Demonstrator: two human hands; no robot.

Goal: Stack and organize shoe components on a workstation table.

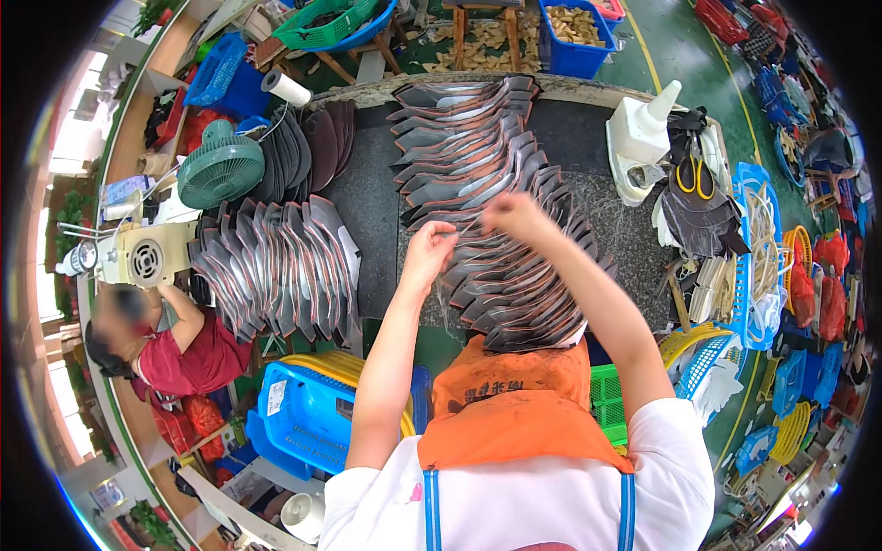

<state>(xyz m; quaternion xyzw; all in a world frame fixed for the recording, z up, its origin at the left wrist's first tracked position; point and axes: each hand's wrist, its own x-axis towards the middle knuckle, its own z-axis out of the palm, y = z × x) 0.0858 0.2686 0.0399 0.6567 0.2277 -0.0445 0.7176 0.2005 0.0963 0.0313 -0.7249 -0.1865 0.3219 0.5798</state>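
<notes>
My left hand is raised over the table with thumb and fingers pinched together. A thin pale strand, probably thread, shows at its fingertips and hangs down below it. My right hand, slightly blurred, is closed just to the right, and the strand seems to run to its fingers. Beneath both hands lies a long overlapping row of dark grey shoe-upper pieces with orange-brown edges. A second row of similar pieces lies to the left. I wear an orange apron.
A green fan stands at the left, near a person in a red top at a cream machine. A white bottle-shaped container and yellow-handled scissors lie at the right. Blue baskets flank me.
</notes>
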